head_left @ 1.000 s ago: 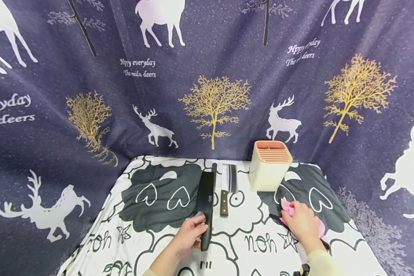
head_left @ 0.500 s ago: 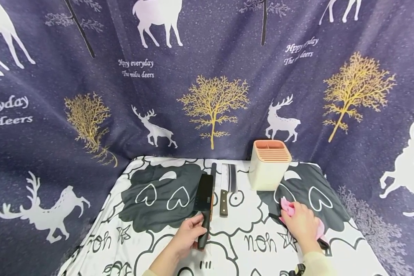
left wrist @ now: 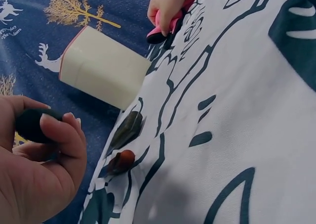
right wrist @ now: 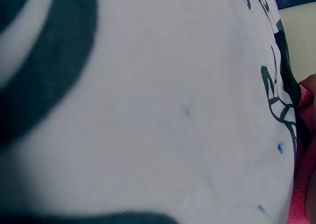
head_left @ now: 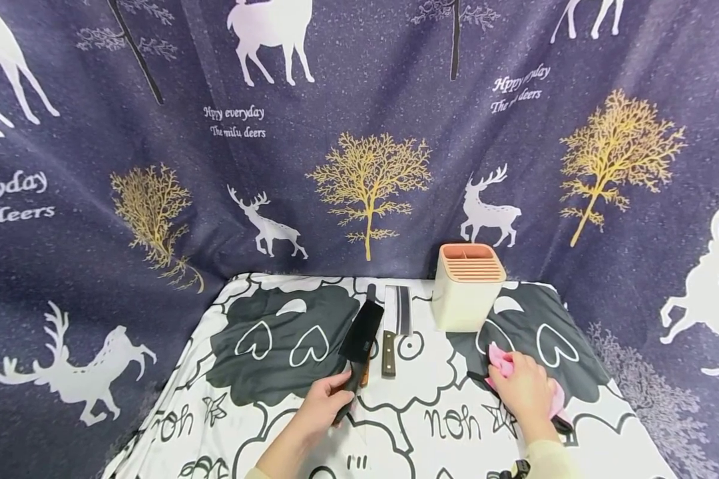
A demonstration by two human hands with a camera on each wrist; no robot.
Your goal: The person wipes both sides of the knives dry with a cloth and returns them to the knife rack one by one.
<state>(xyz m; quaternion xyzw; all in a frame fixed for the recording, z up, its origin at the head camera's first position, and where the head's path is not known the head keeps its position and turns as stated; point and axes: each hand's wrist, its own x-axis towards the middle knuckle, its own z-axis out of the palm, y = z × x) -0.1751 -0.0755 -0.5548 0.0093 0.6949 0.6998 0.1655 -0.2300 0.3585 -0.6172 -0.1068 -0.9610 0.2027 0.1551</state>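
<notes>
My left hand (head_left: 319,407) grips the handle of a black cleaver (head_left: 362,331), its blade pointing away and leaning right. That blade overlaps another knife, of which an orange-brown handle end (head_left: 365,374) and a dark far end (head_left: 371,291) show. To its right lies a cleaver with a silver blade and a brown riveted handle (head_left: 389,354). My right hand (head_left: 524,391) holds a bunched pink cloth (head_left: 556,399) over a black object, whose ends stick out on both sides and whose middle is hidden. In the left wrist view, the black handle (left wrist: 35,125) sits between thumb and fingers.
A cream knife block (head_left: 464,299) with an orange slotted top stands at the back, right of the knives. Patterned white and dark cloth (head_left: 419,432) covers the table. A dark blue curtain (head_left: 287,166) with deer and trees hangs right behind it.
The black cleaver has turned, its blade tip swinging right and its handle end moving left with my left hand. More of the orange-brown handle shows. My right hand and the pink cloth have barely moved.
</notes>
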